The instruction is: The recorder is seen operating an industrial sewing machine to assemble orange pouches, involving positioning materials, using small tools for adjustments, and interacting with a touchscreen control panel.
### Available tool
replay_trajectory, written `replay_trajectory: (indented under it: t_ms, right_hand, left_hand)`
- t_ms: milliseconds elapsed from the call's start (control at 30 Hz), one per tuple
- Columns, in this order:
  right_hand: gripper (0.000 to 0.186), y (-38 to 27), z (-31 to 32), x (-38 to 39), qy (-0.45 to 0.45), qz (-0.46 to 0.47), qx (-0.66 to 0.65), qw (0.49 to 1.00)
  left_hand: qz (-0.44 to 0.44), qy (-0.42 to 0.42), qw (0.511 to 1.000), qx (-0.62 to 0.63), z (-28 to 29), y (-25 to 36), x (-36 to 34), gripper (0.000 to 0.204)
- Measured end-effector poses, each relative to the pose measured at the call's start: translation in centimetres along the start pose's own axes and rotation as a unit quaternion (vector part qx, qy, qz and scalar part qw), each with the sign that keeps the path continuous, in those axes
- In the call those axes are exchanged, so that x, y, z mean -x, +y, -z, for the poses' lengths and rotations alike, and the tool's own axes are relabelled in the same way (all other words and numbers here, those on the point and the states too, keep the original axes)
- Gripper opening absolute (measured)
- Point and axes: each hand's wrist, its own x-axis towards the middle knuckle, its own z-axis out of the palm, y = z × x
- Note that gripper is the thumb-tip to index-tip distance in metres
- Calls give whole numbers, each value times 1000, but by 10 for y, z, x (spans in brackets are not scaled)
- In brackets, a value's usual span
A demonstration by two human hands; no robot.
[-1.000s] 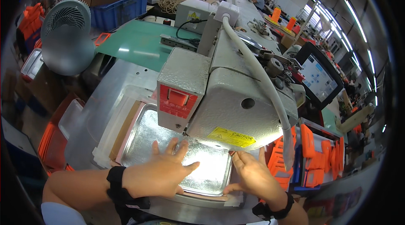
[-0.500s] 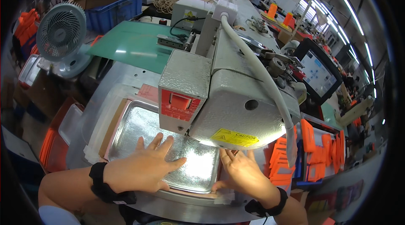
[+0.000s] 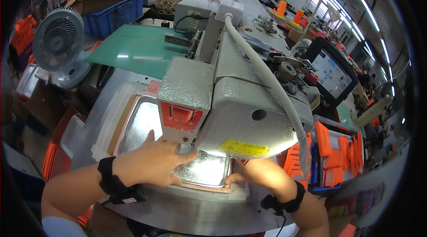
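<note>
A shiny silver rectangular panel (image 3: 206, 169) lies in a flat frame (image 3: 121, 123) with tan and pinkish edges, beneath the head of a grey industrial sewing machine (image 3: 249, 126). My left hand (image 3: 149, 162) rests over the panel's near left part, fingers apart, thumb pointing right. At the panel's near right corner is my right hand (image 3: 260, 172); its thumb is stretched to the frame's edge, apart from the fingers, whose tips are mostly hidden under the machine head. Neither hand visibly grips anything. Bright lamp light falls on the panel. Black bands circle both wrists.
A grey fan (image 3: 59, 39) stands at the left, beside a blue crate (image 3: 113, 12). Orange pieces (image 3: 340, 154) fill a tray at the right, below a touch screen (image 3: 332, 71). More silver-faced orange pieces (image 3: 57, 159) are stacked low at the left. A thick cable (image 3: 262, 77) runs down the machine.
The panel and frame have shifted away from me, further under the machine head. Both hands went along, and my right fingers are now more hidden. The view has shifted slightly.
</note>
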Motion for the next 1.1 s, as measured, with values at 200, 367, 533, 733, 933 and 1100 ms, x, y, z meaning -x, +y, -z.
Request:
replay_trajectory:
  t_ms: [200, 367, 533, 733, 933, 1100]
  right_hand:
    - [74, 10, 4, -11, -6, -9, -37, 999]
    - [62, 20, 4, -19, 20, -21, -66, 997]
    - [51, 28, 14, -12, 43, -63, -188, 979]
    - [39, 14, 34, 21, 29, -173, -459, 871]
    - [36, -1, 67, 8, 138, 73, -173, 973]
    - [33, -7, 75, 6, 183, 94, -88, 975]
  left_hand:
    - [5, -19, 999, 47, 3, -16, -14, 72]
    - [-76, 119, 989, -34, 7, -20, -15, 57]
    - [-58, 102, 987, 109, 15, -29, -22, 66]
    - [117, 35, 965, 230, 28, -15, -17, 70]
    - [38, 62, 946, 317, -11, -35, -34, 74]
    - [46, -13, 955, 293, -5, -22, -48, 80]
